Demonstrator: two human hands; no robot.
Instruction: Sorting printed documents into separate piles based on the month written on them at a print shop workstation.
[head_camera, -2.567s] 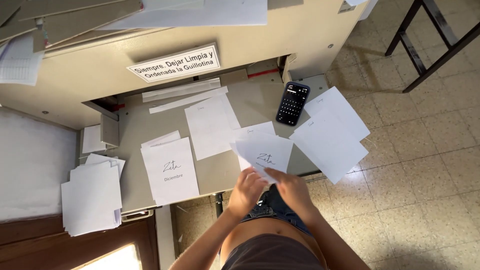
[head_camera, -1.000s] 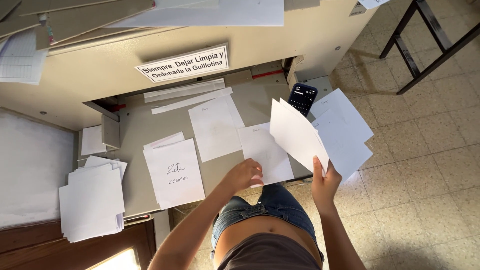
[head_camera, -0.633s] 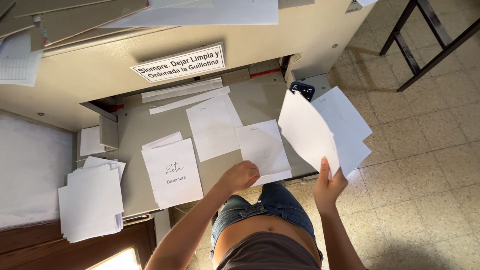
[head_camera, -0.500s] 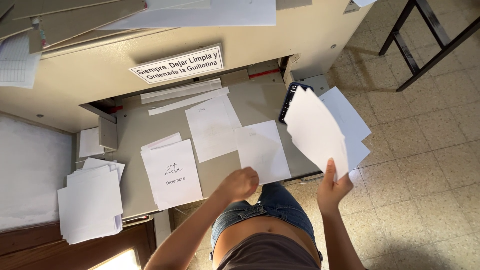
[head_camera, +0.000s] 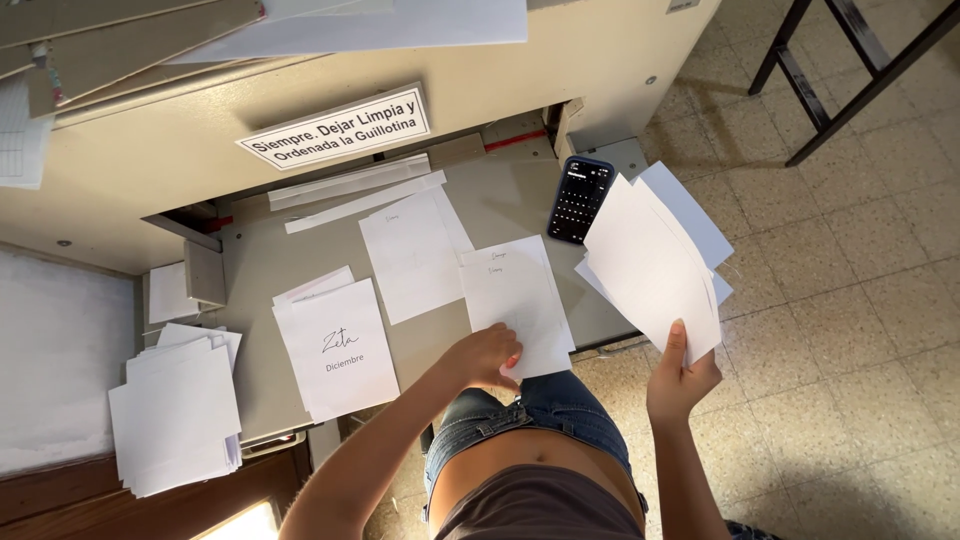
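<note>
Grey cutter bed (head_camera: 500, 200) before us, scattered with white sheets.

Nearest, our left hand (head_camera: 487, 355) lies curled with fingertips pressing the middle sheet (head_camera: 515, 300) flat at its near edge; our right hand (head_camera: 682, 378), raised off the bed's right side, pinches a fanned stack of paper (head_camera: 655, 262) by its lower corner. Beyond lie a printed sheet (head_camera: 338, 350), a phone (head_camera: 580, 198) just behind the stack, and paper strips (head_camera: 350, 185).
</note>
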